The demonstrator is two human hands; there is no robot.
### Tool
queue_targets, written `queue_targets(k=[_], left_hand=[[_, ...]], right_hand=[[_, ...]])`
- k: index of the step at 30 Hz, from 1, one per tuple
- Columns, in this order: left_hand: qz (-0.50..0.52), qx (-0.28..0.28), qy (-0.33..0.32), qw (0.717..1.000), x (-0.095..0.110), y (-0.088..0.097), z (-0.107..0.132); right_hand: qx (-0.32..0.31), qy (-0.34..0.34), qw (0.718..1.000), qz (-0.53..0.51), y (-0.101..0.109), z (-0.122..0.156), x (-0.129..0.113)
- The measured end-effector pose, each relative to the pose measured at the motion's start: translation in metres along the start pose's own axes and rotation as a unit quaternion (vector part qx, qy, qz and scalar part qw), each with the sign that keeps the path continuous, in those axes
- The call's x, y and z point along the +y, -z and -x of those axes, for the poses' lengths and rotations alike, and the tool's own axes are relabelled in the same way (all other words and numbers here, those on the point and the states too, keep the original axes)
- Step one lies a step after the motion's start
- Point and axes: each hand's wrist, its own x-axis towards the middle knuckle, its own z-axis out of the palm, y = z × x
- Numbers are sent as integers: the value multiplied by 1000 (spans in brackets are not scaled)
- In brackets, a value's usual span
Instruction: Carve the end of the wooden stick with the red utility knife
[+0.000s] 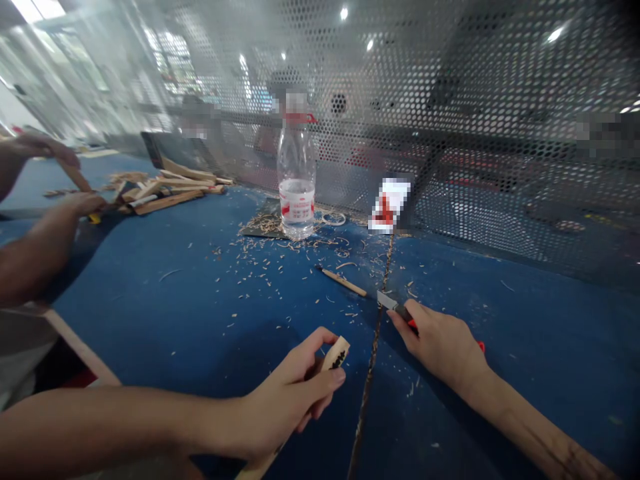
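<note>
2 bare hands reach over a blue table [150, 300], each closed on its own thing, and those 2 things stand apart. The left hand [295, 393] grips a stick of wood [336, 357], thumb along its right side and index finger curled over its left; only the far end, with dark marks on it, and a short length below the palm show. Its long axis slants from the lower left, near the body, up to the right and away. The right hand [445, 340] is shut around a knife [403, 312], whose blade [387, 301] juts out to the left and away, so the 2 long axes cross rather than run side by side. From the stick's marked end, the blade lies farther out and to the right, near but not touching; I cannot tell which way its cutting edge faces. The left hand is the nearer to that end, since it holds it. Closer to the blade tip than the stick is a thin brush [345, 283], lying on the table among shavings [260, 267], its plain end just beside the tip. A dark seam [369, 380] runs between the 2 hands.
</note>
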Motion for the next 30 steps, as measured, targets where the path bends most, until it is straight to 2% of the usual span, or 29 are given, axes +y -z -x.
queue_targets(k=[4, 7, 10, 14, 18, 22, 30], left_hand=[[4, 15, -2, 1000, 0, -2, 1], [37, 31, -36, 998, 0, -4, 3], [77, 8, -66, 995, 4, -1, 3], [92, 0, -43, 995, 13, 2, 4], [50, 16, -47, 998, 19, -2, 6], [1, 22, -73, 997, 13, -5, 6], [6, 31, -90, 995, -4, -2, 4]], right_hand=[[-7, -5, 1000, -4, 2, 0, -1], [-28, -9, 1000, -10, 7, -1, -4], [-45, -18, 999, -20, 10, -2, -5], [-42, -16, 999, -16, 11, -2, -4], [-55, -10, 998, -3, 12, -3, -4], [-65, -13, 998, -2, 14, -3, -6], [-68, -18, 997, -22, 16, -4, -5]])
